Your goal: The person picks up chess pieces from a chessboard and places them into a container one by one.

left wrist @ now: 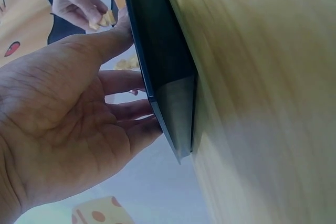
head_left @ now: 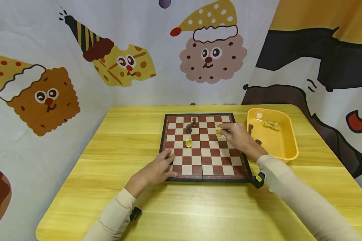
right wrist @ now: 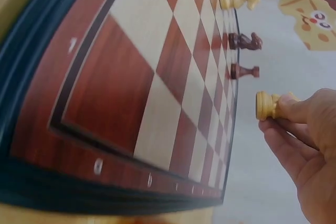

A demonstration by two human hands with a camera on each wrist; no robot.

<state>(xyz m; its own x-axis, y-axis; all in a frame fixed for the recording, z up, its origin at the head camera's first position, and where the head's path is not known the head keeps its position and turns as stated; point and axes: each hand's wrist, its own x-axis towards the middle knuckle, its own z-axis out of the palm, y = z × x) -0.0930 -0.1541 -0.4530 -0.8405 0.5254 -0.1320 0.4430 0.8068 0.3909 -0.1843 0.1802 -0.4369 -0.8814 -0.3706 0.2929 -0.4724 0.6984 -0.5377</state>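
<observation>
My right hand (head_left: 238, 135) pinches a pale yellow chess piece (right wrist: 266, 106) between thumb and fingers, over the right half of the chessboard (head_left: 209, 152). Its round base is exposed, while the fingers cover much of its upper part. My left hand (head_left: 157, 167) rests at the board's left front edge with fingers spread on the surface; the left wrist view shows its palm beside the dark board rim (left wrist: 157, 51). On the board stand a yellow knight (head_left: 188, 143), a dark brown knight (right wrist: 245, 41) and a dark brown rook (right wrist: 245, 71) near the far side.
A yellow plastic tray (head_left: 292, 142) sits right of the board, close to my right forearm. Inside lie yellow chess pieces (head_left: 271, 125) and dark brown pieces, one (head_left: 258, 142) near its left wall. The wooden table (head_left: 108, 167) meets a cartoon-printed curtain (head_left: 157, 93) behind.
</observation>
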